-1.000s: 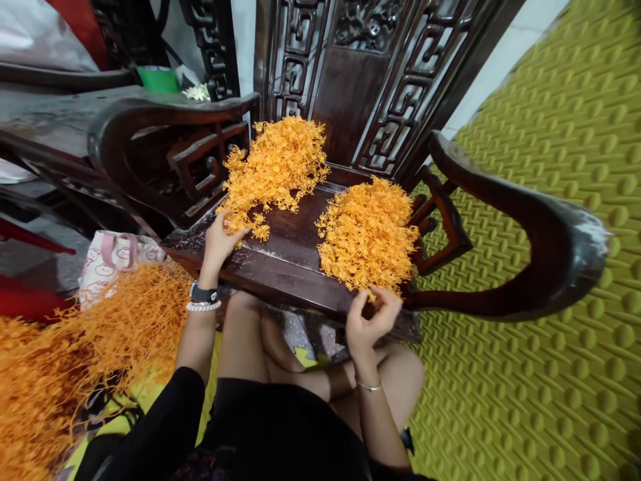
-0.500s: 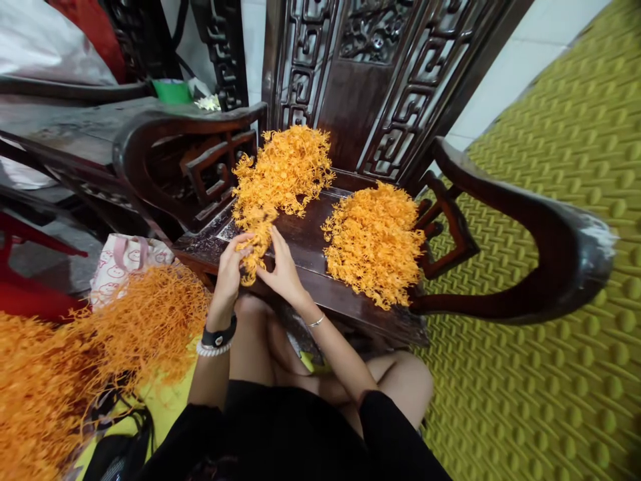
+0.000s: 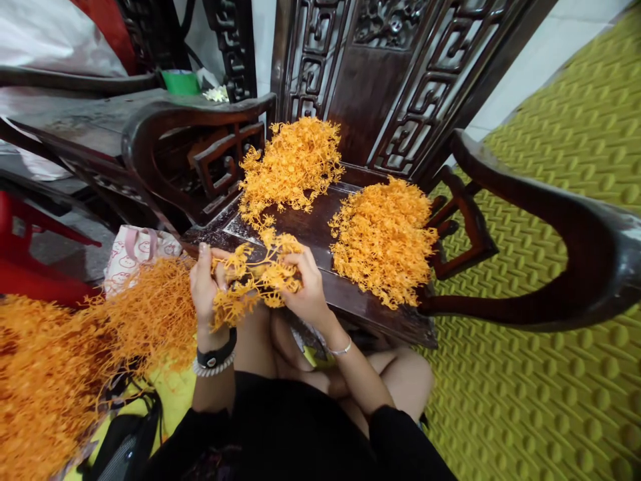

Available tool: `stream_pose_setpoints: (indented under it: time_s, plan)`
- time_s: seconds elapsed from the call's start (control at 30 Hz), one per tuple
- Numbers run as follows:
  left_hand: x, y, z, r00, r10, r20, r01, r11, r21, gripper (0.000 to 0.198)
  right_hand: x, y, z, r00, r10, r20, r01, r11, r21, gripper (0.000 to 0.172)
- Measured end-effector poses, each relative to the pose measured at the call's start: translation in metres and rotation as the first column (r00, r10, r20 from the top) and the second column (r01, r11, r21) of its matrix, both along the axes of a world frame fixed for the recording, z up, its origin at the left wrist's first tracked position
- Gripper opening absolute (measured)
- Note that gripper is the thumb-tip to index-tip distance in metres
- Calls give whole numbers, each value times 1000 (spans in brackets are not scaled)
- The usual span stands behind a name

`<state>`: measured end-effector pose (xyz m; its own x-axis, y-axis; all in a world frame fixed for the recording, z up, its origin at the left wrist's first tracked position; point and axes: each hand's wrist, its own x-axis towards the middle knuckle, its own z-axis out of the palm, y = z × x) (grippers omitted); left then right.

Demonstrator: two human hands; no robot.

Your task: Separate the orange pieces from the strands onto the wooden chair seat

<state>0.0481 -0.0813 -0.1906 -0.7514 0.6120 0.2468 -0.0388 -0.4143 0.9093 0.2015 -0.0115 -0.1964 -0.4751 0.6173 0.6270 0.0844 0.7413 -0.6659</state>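
Note:
Between my hands, above my lap at the chair's front edge, hangs a spread-out bunch of orange plastic flower sprigs (image 3: 258, 274). My left hand (image 3: 205, 284) grips its left side, thumb raised. On the right side, my right hand (image 3: 308, 284) pinches the sprigs, with its fingertips partly hidden by them. A loose pile of the same orange sprigs (image 3: 293, 164) lies at the back left of the dark wooden chair seat (image 3: 305, 227), its tail trailing toward my hands. Farther right on the seat sits a second, neater orange pile (image 3: 383, 244).
Left of me lies a big heap of orange stems (image 3: 45, 374), beside a white patterned bag (image 3: 133, 250). A red stool (image 3: 45, 267) stands beyond. The chair's curved right armrest (image 3: 555, 200) and its left armrest (image 3: 145, 143) flank the seat. A green container (image 3: 180, 82) rests on the neighbouring wooden surface.
My hands have moved apart and closer to me, and the bunch between them is now spread wider. The view has shifted slightly. Both piles on the seat stay in place.

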Motion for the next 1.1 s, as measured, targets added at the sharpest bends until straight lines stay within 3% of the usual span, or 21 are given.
stream_pose_setpoints:
  time_s: [0.13, 0.27, 0.33, 0.4, 0.47, 0.53, 0.7, 0.8, 0.93, 1.0, 1.1]
  plan:
    - [-7, 4, 3, 981, 164, 101, -177, 974, 139, 41, 30, -18, 0, 972, 148, 184, -132, 986, -99, 15]
    - [-8, 3, 8, 973, 208, 103, -221, 966, 137, 35, 57, -32, -3, 858, 412, 306, -350, 906, -239, 23]
    - [-8, 3, 10, 968, 233, 91, -244, 961, 127, 38, 69, -36, -4, 816, 494, 300, -421, 863, -278, 21]
    - [-10, 4, 14, 957, 276, 93, -287, 949, 129, 40, 82, -39, -7, 836, 500, 226, -428, 852, -302, 15]
    - [-12, 6, 19, 944, 308, 115, -324, 933, 158, 38, 94, -41, -13, 880, 457, 128, -389, 849, -357, 28]
    - [-12, 8, 23, 948, 287, 136, -311, 926, 212, 34, 105, -46, -20, 913, 404, 67, -336, 832, -442, 39]
    - [-8, 11, 23, 988, 108, 111, -143, 912, 385, 35, 121, -64, -37, 924, 381, -35, -315, 704, -637, 51]
    - [-7, 10, 22, 996, -5, 88, -32, 909, 416, 39, 123, -69, -38, 922, 386, -26, -300, 669, -680, 47]
    - [11, 10, 28, 981, -61, 186, -1, 948, 318, 36, 120, -68, -36, 916, 399, -36, -315, 661, -681, 32]
    - [31, 13, 33, 975, -71, 210, 2, 951, 309, 37, 115, -70, -37, 916, 328, -233, -388, 571, -723, 37]
    - [61, 16, 37, 971, -111, 212, 24, 925, 378, 38, 100, -79, -42, 842, 85, -533, -534, 266, -802, 52]
